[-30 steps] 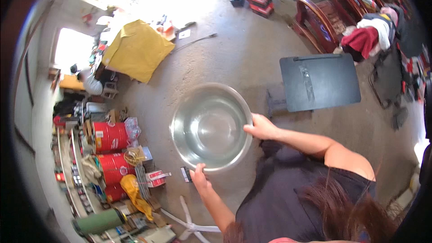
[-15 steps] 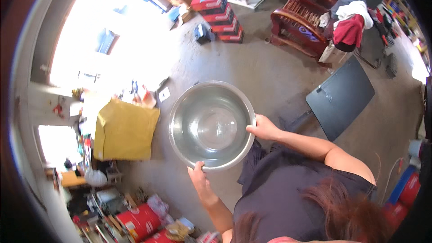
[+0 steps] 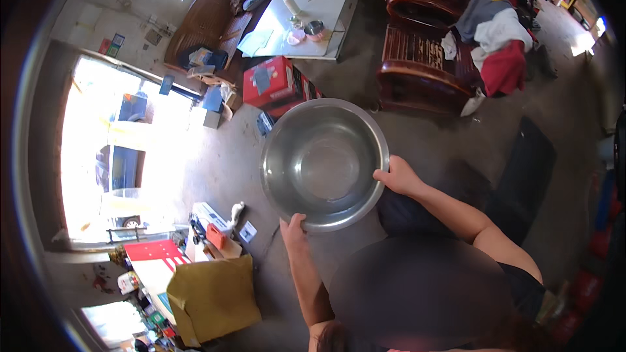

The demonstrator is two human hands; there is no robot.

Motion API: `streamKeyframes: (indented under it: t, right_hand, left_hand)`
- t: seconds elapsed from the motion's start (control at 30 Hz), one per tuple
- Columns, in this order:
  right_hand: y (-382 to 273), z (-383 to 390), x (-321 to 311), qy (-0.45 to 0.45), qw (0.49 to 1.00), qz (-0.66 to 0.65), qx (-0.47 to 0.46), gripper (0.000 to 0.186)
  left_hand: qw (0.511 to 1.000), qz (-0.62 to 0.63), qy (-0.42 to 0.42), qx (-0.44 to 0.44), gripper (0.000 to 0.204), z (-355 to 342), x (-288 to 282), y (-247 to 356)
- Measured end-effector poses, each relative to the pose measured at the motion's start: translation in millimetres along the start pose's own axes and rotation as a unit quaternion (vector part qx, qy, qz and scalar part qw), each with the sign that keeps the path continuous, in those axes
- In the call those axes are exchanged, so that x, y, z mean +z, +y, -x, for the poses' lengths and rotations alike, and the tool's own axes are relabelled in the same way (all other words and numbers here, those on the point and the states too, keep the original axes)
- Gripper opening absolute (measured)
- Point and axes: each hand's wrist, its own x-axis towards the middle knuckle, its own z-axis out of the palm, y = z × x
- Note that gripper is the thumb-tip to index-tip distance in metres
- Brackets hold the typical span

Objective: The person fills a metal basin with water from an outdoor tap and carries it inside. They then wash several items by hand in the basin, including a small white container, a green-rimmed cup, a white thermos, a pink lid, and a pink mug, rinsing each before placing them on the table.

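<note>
Two-handed hold on one metal basin, centre of frame; judged step: supporting it.
Left to right: left hand grasps the lower-left rim; one white table, upper centre; right hand grasps the right rim, thumb over the edge. Hands: two. Next move likely calls for even support, rim level.

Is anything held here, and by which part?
A round, silver metal basin, held by its rim: left hand at lower left, right hand at right.
</note>
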Motion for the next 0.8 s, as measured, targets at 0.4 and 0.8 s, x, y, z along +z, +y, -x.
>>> streamKeyframes:
  t: [0.4,0.8]
  right_hand:
    - [-80.8,-332.0,-112.9,0.142,0.989,0.003,-0.035,0.027]
    - [-47.8,-657.5,-200.9,0.239,0.969,0.06,0.019,0.029]
  left_hand:
    - [0.993,-0.073,-0.09,-0.011,0.033,-305.7,254.3,132.1]
    - [0.985,-0.024,-0.169,-0.032,0.039,-629.5,473.4,146.0]
